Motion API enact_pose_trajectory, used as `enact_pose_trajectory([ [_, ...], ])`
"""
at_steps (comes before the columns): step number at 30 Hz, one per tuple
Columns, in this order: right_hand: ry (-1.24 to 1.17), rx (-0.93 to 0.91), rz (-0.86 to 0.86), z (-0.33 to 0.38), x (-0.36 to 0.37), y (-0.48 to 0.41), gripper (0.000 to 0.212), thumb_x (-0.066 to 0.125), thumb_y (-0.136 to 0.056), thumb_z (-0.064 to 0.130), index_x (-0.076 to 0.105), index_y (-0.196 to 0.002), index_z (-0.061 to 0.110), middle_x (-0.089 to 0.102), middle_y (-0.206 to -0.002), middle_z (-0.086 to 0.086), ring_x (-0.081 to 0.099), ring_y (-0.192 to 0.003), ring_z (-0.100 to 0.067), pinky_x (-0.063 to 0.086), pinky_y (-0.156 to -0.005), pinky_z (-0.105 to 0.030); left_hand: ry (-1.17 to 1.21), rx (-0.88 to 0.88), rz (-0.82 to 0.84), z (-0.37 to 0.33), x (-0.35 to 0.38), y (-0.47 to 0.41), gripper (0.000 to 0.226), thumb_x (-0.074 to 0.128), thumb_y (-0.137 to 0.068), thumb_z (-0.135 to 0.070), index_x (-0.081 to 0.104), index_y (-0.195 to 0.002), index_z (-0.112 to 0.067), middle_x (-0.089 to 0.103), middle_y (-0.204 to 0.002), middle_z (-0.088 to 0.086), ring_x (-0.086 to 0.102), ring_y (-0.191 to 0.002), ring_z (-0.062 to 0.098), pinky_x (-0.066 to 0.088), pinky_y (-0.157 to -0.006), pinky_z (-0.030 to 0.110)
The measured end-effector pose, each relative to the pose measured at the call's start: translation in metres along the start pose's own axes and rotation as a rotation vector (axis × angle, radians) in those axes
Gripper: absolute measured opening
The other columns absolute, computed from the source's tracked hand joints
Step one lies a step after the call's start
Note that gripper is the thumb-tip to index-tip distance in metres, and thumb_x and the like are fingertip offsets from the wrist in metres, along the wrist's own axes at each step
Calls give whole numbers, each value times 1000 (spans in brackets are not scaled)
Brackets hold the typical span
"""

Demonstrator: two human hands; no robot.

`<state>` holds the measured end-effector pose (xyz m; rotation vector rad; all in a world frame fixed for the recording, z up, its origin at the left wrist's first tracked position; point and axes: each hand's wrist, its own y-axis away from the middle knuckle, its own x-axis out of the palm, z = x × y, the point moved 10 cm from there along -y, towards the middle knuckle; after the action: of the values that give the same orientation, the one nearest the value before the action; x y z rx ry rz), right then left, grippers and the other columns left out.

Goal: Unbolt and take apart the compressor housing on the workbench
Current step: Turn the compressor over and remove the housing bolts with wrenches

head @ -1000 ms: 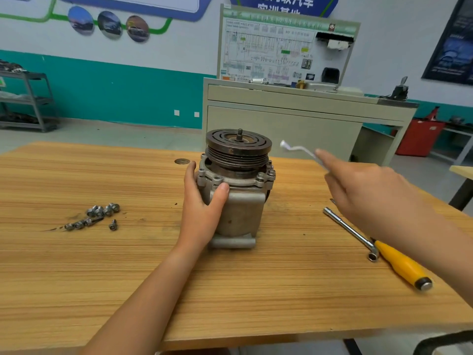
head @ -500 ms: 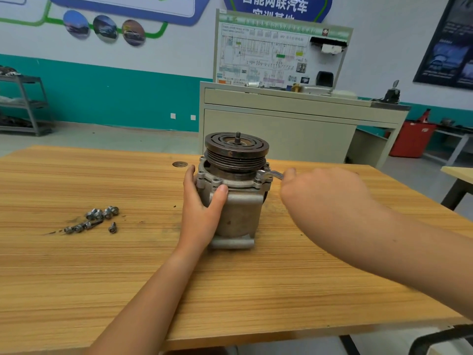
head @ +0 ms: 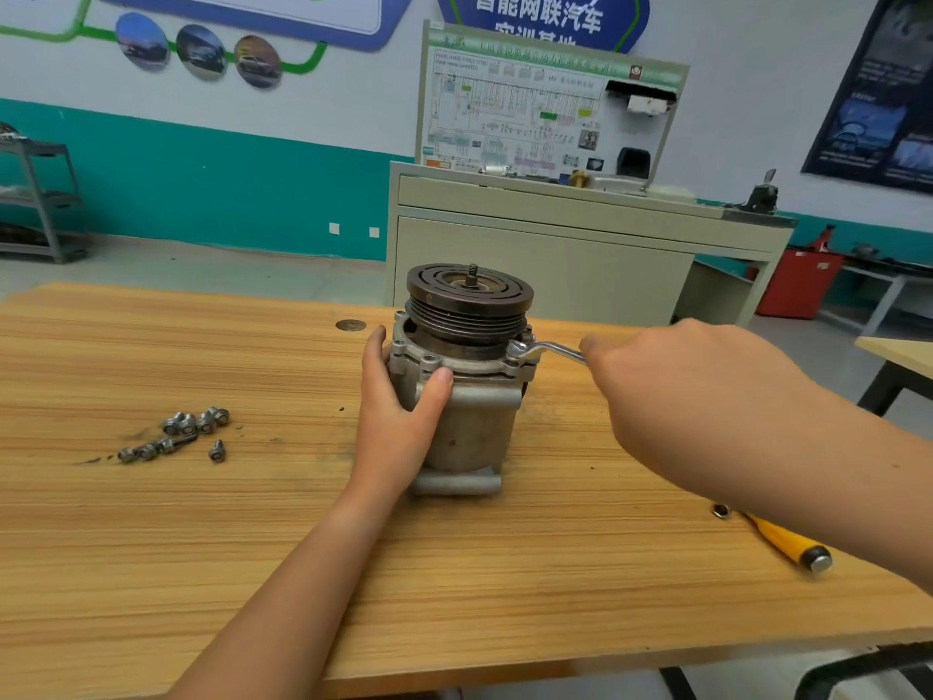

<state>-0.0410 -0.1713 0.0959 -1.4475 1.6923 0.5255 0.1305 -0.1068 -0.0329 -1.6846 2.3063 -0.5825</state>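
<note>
Shows compressor housing [head: 464, 411] upright on worktop [head: 303, 573], clasped at near-left by left hand [head: 399, 421] — wrench [head: 548, 350] shaft level, running rightward from its right flange into right hand [head: 671, 391] closed round it.

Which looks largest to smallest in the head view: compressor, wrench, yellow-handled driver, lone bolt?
1. compressor
2-3. wrench, partly inside the right hand, and yellow-handled driver, partly under that arm: similar, left unranked
4. lone bolt
</note>
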Motion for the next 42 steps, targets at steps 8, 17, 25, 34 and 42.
enact_pose_trajectory([
  [8,-27,2,76,2,12,-11,25,41,-89,3,50,-109,15,33,-62,3,28,-49,-12,26,-41,-23,-9,15,11,0,1,0,82,58,-77,-50,17,-148,-36,32,-137,-22,30,-126,-6,28,-104,23],
  [17,82,-55,103,15,21,-20,26,43,-90,4,51,-114,11,30,-61,2,27,-48,-14,22,-38,-24,-2,32,17,-2,2,1,80,55,-75,-53,19,-146,-41,31,-135,-27,28,-121,-14,27,-98,15],
  [25,80,-43,-19,-35,59,-62,32,40,-91,5,42,-121,16,34,-60,4,33,-48,-12,26,-41,-24,42,27,-35,-5,3,4,82,55,-75,-48,19,-148,-32,35,-137,-17,33,-127,-3,29,-96,7],
  [34,-482,21,-428,-46,50,-70,43,42,-97,11,38,-139,14,65,-89,-10,60,-75,-28,50,-64,-40,75,38,-103,-4,3,7,80,53,-78,-44,16,-148,-30,39,-141,-6,38,-130,9,29,-88,-2],
  [42,-246,148,-157,-43,34,-2,44,36,-94,15,33,-133,34,39,-61,7,35,-52,-10,24,-42,-24,66,44,-125,-7,4,10,81,51,-78,-44,14,-149,-27,37,-143,-4,38,-132,13,31,-102,21],
])
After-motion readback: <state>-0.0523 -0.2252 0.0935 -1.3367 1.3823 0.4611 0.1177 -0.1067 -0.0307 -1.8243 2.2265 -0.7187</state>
